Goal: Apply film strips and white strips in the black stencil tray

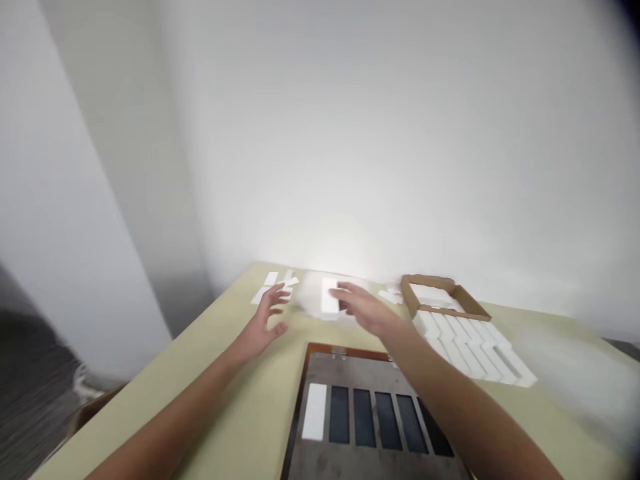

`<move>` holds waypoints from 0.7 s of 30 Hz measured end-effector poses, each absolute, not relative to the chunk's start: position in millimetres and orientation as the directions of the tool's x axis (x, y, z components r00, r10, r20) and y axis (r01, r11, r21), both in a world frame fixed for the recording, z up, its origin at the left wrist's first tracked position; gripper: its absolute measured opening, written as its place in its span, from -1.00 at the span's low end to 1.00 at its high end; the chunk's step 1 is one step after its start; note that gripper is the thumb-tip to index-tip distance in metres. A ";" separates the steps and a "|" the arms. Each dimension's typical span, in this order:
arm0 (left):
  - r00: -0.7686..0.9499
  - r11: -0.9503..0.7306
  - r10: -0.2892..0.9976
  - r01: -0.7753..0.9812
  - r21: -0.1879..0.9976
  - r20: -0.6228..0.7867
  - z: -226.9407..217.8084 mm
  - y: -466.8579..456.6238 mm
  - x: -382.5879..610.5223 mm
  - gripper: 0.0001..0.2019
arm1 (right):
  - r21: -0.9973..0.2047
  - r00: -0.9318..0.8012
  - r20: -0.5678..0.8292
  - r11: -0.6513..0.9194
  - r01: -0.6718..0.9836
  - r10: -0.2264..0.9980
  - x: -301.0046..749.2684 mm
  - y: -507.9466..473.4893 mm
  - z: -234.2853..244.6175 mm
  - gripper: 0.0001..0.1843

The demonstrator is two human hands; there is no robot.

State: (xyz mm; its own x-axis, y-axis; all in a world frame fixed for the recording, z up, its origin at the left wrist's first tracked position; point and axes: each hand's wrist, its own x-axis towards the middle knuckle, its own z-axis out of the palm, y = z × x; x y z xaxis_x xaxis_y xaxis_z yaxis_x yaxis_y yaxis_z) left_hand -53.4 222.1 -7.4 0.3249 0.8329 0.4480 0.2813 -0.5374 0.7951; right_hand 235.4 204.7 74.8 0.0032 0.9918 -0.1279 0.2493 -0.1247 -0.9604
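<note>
My left hand (265, 319) hovers over the left part of the table, thumb and fingers apart, with nothing in it. Several small white cards (271, 279) lie just beyond its fingertips. Farther right, my right hand (367, 308) reaches to a white rectangular block or stack of cards (329, 297). Its fingers are spread and the fingertips overlap the block's right edge; no closed grip shows. Below both hands lies a grey metal plate (345, 463) in a brown frame, with a row of dark rectangular slots (364, 417). A white piece (315, 412) fills the leftmost slot.
A brown cardboard tray (440, 315) with white contents stands at the back right. Rows of white pieces (473, 350) lie in front of it. Blurred translucent wrapping (575, 380) is at the right. The pale yellow table (240, 407) meets a white wall (375, 147) behind.
</note>
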 end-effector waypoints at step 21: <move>0.449 -0.453 0.853 0.381 0.806 0.266 -24.2 177.4 -133.9 -0.49 | -0.879 -0.316 -0.334 -0.172 0.445 0.888 70.9 203.6 -5.7 -0.59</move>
